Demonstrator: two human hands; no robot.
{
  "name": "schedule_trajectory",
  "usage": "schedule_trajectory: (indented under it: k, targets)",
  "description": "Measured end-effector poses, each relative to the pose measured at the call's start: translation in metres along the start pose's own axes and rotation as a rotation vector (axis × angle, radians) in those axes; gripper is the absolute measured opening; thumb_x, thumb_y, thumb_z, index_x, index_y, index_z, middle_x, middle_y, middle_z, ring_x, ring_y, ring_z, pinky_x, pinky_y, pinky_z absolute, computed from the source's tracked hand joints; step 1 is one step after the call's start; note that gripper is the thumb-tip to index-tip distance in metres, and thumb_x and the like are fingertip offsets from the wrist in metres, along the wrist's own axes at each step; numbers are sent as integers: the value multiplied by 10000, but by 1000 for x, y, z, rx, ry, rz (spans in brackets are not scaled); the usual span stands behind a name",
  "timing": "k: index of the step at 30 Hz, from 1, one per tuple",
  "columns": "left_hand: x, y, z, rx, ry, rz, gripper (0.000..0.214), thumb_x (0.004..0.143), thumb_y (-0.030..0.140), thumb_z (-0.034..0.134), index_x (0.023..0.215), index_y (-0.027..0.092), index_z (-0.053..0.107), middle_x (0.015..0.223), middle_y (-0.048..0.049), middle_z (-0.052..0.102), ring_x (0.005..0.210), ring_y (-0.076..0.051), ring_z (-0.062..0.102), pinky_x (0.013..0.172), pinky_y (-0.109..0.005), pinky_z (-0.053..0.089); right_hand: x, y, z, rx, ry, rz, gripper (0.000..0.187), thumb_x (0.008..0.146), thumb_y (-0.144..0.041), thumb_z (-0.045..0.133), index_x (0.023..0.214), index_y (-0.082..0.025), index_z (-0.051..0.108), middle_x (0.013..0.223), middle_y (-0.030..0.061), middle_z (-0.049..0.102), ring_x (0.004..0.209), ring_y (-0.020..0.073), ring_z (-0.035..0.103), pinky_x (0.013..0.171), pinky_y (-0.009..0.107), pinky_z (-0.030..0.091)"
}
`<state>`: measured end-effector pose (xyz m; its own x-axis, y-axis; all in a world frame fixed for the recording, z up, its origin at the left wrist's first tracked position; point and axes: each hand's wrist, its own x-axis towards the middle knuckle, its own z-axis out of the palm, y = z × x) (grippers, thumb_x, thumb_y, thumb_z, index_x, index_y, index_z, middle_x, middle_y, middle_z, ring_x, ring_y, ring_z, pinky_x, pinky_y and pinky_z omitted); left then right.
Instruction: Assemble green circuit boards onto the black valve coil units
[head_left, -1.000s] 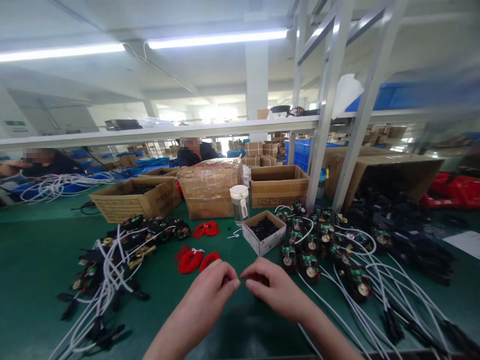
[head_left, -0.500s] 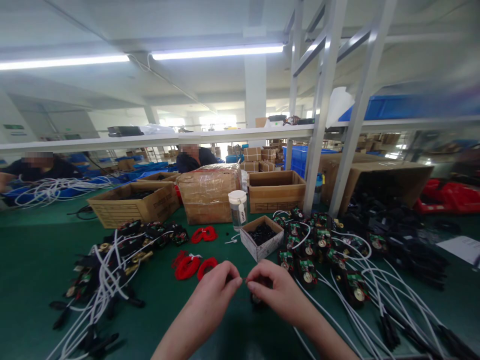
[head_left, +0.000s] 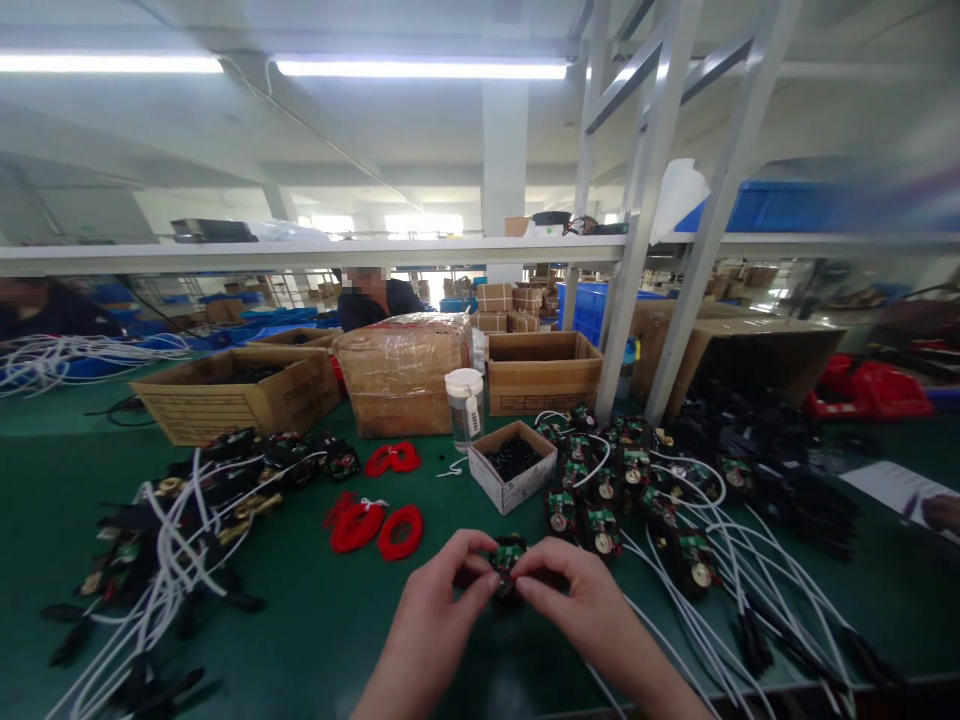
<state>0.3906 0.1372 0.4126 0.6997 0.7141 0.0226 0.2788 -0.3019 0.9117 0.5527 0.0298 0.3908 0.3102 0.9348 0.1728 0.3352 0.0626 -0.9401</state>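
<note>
My left hand (head_left: pixel 441 612) and my right hand (head_left: pixel 576 606) meet in front of me over a small black unit with a green circuit board (head_left: pixel 510 552). Thumb and forefinger of each hand are pinched together at the unit's near part, one hand on either side. What sits between the fingertips is too small and covered to make out. Beyond my left hand lie a red wire coil (head_left: pixel 400 532) and a second red wire bundle (head_left: pixel 355 524), tied with white. Just past the unit stands a small open carton (head_left: pixel 498 492) of black parts.
Similar units with white cables (head_left: pixel 634 465) crowd the right, and more cabled units (head_left: pixel 180 520) lie left. A lidded clear cup (head_left: pixel 466 425), a taped carton (head_left: pixel 401 380) and an open carton (head_left: pixel 544 385) stand behind. Metal posts (head_left: pixel 637 220) rise at right. Another person's hand (head_left: pixel 942 512) shows at far right.
Both hands have moved from a fingertip-to-fingertip pinch in front of the unit onto the unit, which is now more visible. The view has shifted, and another person's hand has appeared at far right.
</note>
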Motion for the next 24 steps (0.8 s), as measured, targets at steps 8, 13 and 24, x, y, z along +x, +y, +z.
schedule_trajectory:
  k: [8, 13, 24]
  targets:
    - [14, -38, 19, 118, 91, 117, 160, 880, 252, 584, 993, 282, 693, 965, 10, 770, 915, -190, 719, 853, -291, 531, 1, 30, 3, -155, 85, -26, 142, 897, -182, 622, 914, -228, 755, 859, 12, 660, 802, 176, 636, 726, 274, 478]
    - [20, -42, 18, 248, 150, 206, 126, 908, 265, 606, 969, 271, 715, 939, -16, 756, 924, -211, 702, 851, -313, 532, 6, 34, 10, -192, 126, -41, 131, 916, -154, 615, 909, -221, 727, 844, -1, 624, 780, 160, 608, 710, 260, 448]
    - [31, -35, 9, 432, 119, 232, 133, 943, 228, 573, 953, 258, 702, 905, -14, 735, 892, -212, 680, 821, -327, 505, 12, 32, 15, -246, 134, -74, 151, 929, -100, 621, 921, -223, 709, 864, -7, 618, 780, 149, 590, 719, 252, 446]
